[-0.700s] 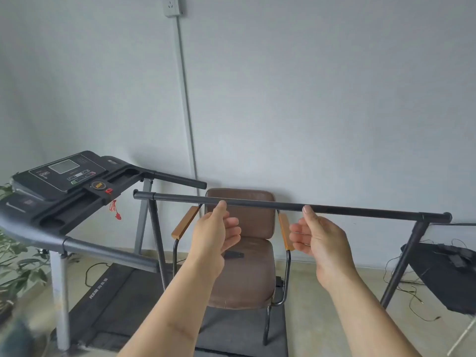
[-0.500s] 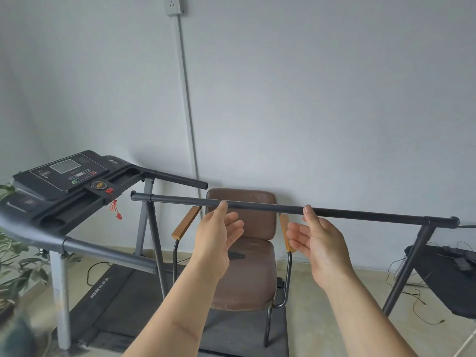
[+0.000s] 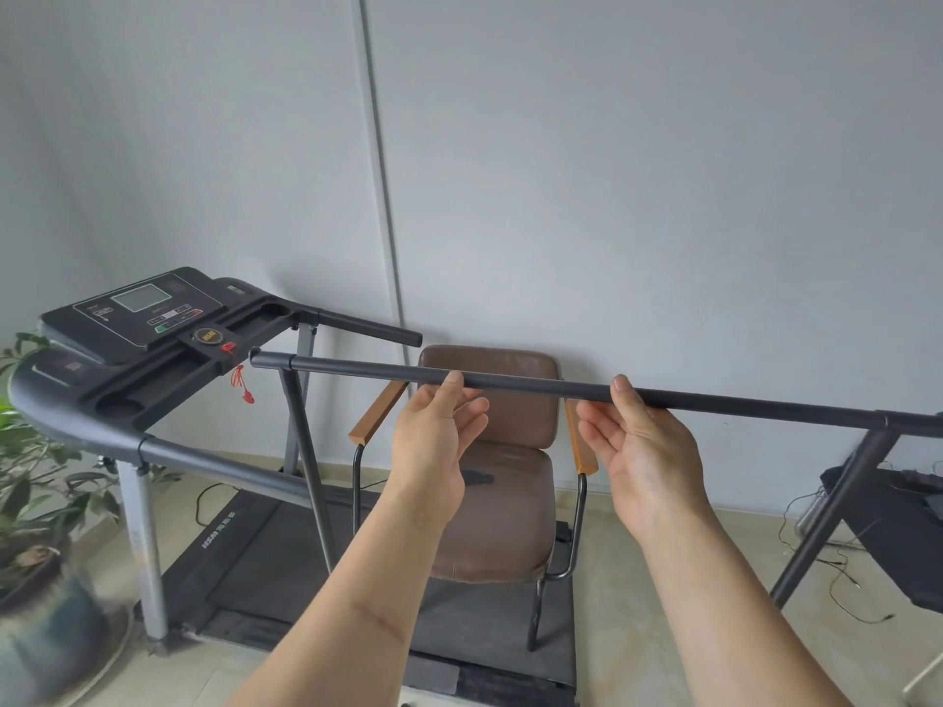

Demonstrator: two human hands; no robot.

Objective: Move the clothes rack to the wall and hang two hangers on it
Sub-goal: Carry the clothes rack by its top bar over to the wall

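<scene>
The clothes rack (image 3: pixel 536 387) stands in front of the grey wall (image 3: pixel 638 170), its dark top bar running nearly level from beside the treadmill (image 3: pixel 168 339) on the left to the right edge of view; one slanted leg drops from the bar's left end, another from the joint at the right. Both hands are raised to the middle of that bar; the left hand (image 3: pixel 436 441) has its thumb against the near side of the bar and its fingers spread loosely below, not wrapped round it; the right hand (image 3: pixel 638 451) likewise touches the bar with its thumb tip, palm turned inward, fingers slack and apart; neither hand grips anything. Just behind the bar sits a brown padded chair (image 3: pixel 497 451) with wooden armrests, its back to the wall; a small dark object lies on its seat, too unclear to name. A potted plant (image 3: pixel 35 451) stands at the far left; a black stand with trailing cables (image 3: pixel 847 574) shows at the lower right, past the rack's right leg.
</scene>
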